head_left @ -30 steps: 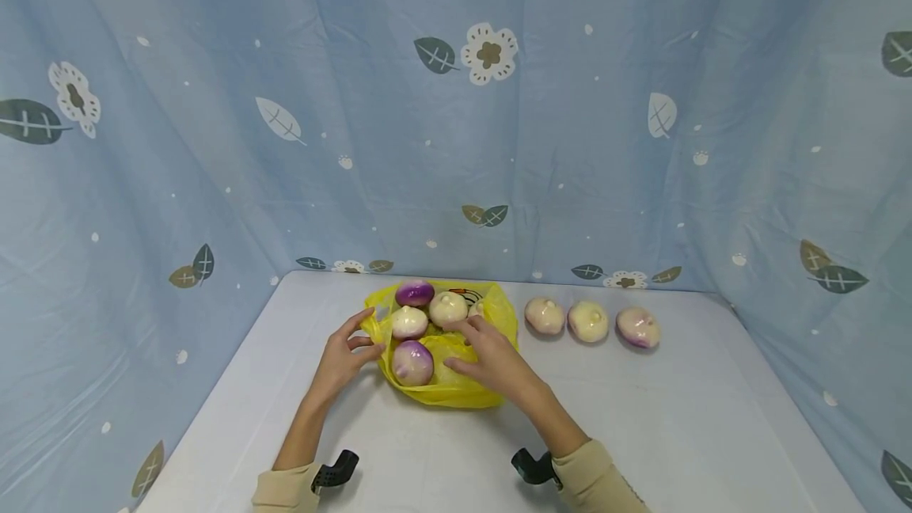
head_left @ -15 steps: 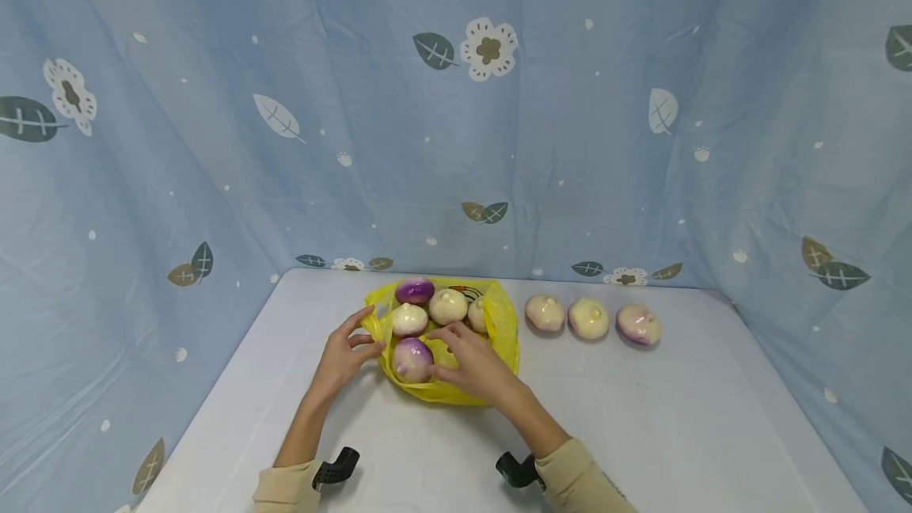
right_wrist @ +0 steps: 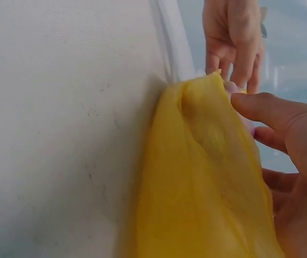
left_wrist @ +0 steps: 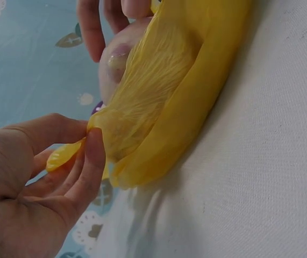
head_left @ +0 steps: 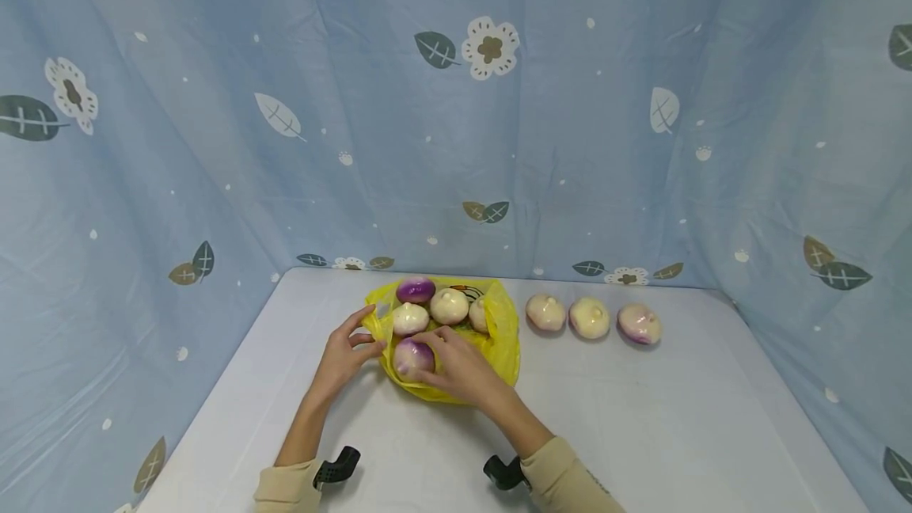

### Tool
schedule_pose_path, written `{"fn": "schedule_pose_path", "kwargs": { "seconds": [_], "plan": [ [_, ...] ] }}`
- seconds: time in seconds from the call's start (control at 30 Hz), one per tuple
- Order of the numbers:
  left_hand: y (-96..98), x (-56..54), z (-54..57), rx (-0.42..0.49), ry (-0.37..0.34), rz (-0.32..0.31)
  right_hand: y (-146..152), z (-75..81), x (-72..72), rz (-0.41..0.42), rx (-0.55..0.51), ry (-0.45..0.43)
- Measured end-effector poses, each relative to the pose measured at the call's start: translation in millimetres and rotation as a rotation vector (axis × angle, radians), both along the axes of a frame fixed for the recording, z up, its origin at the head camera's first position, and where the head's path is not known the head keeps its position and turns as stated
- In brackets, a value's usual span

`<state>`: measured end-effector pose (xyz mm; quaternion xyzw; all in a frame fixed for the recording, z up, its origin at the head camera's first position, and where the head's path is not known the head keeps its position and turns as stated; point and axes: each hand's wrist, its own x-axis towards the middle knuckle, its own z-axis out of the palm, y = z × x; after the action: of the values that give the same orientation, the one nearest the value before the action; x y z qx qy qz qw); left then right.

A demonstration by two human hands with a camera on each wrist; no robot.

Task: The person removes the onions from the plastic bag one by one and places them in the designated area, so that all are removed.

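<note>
Nearest turnip (head_left: 411,361): knob faces left, toward person; near-round, long axis unclear.
Right hand (head_left: 457,366): curled around turnip.
Left hand (head_left: 342,359): pinches yellow bag (head_left: 507,341) rim.

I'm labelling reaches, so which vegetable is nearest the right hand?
The frontmost vegetable in the yellow bag; the others sit farther back in it or outside it.

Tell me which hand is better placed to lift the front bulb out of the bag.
Likely the right hand: its thumb and fingers curve around the front bulb. The left hand is close too, but it's busy pinching the edge of the bag.
</note>
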<state>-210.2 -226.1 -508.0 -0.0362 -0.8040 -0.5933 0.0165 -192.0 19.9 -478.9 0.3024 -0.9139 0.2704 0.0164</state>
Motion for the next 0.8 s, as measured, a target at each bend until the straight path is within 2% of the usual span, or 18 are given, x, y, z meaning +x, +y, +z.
{"fn": "schedule_pose_path", "kwargs": {
  "seconds": [0.27,0.5,0.8],
  "plan": [
    [0.5,0.5,2.2,-0.003,-0.010,0.007,-5,-4.1,-0.4,-0.018,0.037,0.000],
    [0.2,0.6,0.4,-0.001,-0.019,0.013,-7,-11.3,-1.3,-0.015,0.017,-0.021],
    [0.8,0.5,1.5,-0.010,-0.022,0.018,-6,-12.6,-1.3,0.000,0.001,0.000]
  ]
}}
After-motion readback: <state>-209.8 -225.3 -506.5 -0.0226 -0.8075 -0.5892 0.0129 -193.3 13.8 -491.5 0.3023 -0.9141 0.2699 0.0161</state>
